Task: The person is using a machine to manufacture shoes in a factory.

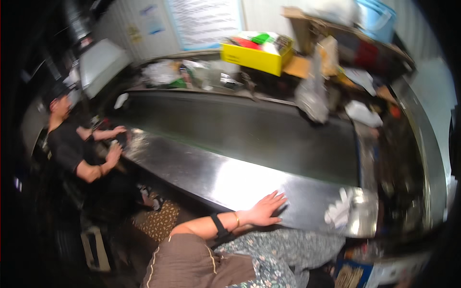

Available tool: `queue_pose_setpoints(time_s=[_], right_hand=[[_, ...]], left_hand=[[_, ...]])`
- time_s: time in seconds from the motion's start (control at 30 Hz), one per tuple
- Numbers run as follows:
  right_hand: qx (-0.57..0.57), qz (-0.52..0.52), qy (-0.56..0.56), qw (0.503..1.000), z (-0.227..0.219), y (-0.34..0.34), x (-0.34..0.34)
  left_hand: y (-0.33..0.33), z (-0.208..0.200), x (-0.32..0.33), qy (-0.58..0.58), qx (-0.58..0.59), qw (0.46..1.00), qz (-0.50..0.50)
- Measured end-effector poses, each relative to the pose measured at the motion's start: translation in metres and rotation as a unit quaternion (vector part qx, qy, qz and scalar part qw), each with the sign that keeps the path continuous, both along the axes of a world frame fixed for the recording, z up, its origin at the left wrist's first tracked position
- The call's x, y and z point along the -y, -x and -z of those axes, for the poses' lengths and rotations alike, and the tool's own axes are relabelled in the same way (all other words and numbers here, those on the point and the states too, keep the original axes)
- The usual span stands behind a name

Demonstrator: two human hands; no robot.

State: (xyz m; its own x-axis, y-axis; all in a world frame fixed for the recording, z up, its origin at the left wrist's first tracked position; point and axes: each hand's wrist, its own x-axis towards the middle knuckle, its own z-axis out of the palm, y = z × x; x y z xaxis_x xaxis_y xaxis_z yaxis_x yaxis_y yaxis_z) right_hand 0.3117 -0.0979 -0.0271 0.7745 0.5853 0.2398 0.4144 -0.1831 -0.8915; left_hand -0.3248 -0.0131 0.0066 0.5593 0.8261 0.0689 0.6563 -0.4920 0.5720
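My left hand [266, 210] lies palm down on the shiny metal ledge [192, 165], its fingers spread and nothing in it. A dark band and a thin gold-coloured bracelet circle that wrist, below a brown sleeve [187, 257]. To the right of the hand, a white glove [338, 211] rests near the ledge's right end. Beyond the ledge stretches a long dark belt-like surface [230, 129]. My right hand does not show. The picture is somewhat blurred.
At the left sits another person [72, 144] in black, hands by the ledge's far end. A yellow box [254, 55], plastic bags [161, 72] and a blue bucket [377, 19] line the back. A white bundle [363, 114] lies at right, cartons [353, 273] below.
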Motion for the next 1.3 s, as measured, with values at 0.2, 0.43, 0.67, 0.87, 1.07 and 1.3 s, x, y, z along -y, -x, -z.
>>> queue_pose_setpoints(time_s=[0.2,0.43,0.67,0.87,1.07,1.3], right_hand=[[0.213,-0.070,0.155,0.962,-0.037,0.120,-0.103],[-0.007,-0.044,0.041,0.998,0.017,0.247,-0.197],[-0.112,-0.075,0.074,0.988,0.110,0.226,-0.211],[-0.210,-0.049,-0.060,0.975,0.137,0.236,-0.200],[-0.253,-0.074,-0.084,0.961,0.119,0.254,-0.193],[-0.492,-0.109,-0.137,0.853,0.040,0.289,-0.156]], left_hand=[[-0.128,-0.063,0.003,-0.096,0.060,0.894,0.433],[-0.137,-0.084,0.052,-0.087,0.116,0.845,0.515],[-0.139,-0.067,0.056,-0.231,0.320,0.803,0.446],[-0.137,-0.037,0.059,-0.163,0.380,0.764,0.495],[-0.121,-0.020,0.058,-0.108,0.366,0.777,0.501],[-0.114,-0.049,0.059,-0.074,0.266,0.855,0.439]])
